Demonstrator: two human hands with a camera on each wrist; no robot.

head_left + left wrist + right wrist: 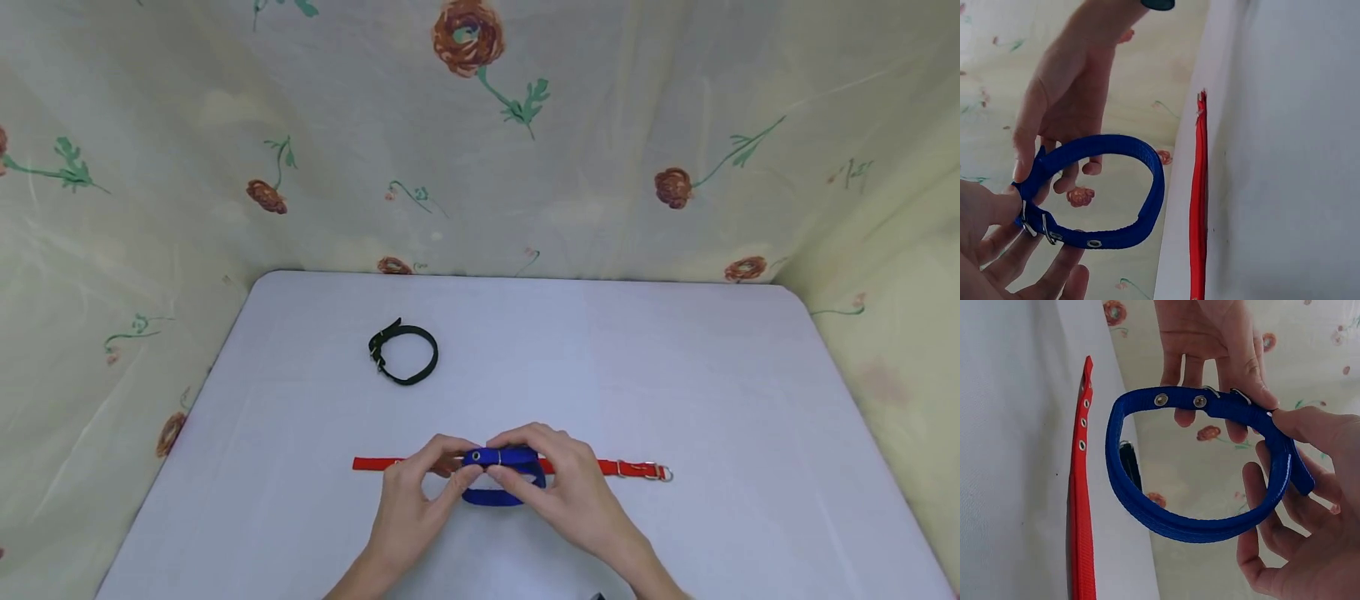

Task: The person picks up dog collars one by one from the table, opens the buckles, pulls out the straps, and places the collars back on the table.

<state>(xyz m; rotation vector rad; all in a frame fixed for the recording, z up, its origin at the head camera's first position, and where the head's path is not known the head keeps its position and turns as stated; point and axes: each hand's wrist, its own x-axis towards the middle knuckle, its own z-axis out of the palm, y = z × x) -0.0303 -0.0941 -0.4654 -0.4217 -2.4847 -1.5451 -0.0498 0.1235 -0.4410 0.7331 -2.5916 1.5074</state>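
Observation:
A blue collar (491,498), buckled into a loop, is held up between both hands over the table. My left hand (412,500) pinches it by the metal buckle, thumb on one face and fingers behind. With thumb and fingers my right hand (573,492) grips the strap beside the buckle, near the free end. In the right wrist view the collar (1113,450) shows metal eyelets along its band, and the tail sticks out past the right fingers (1297,515). Behind the hands a red collar (633,469) lies stretched out straight, its middle partly hidden.
A black collar (434,354), closed into a ring, lies farther back on the table, left of centre. The white table (675,358) has rounded far corners. Flower-printed cloth (585,167) hangs behind it and at both sides.

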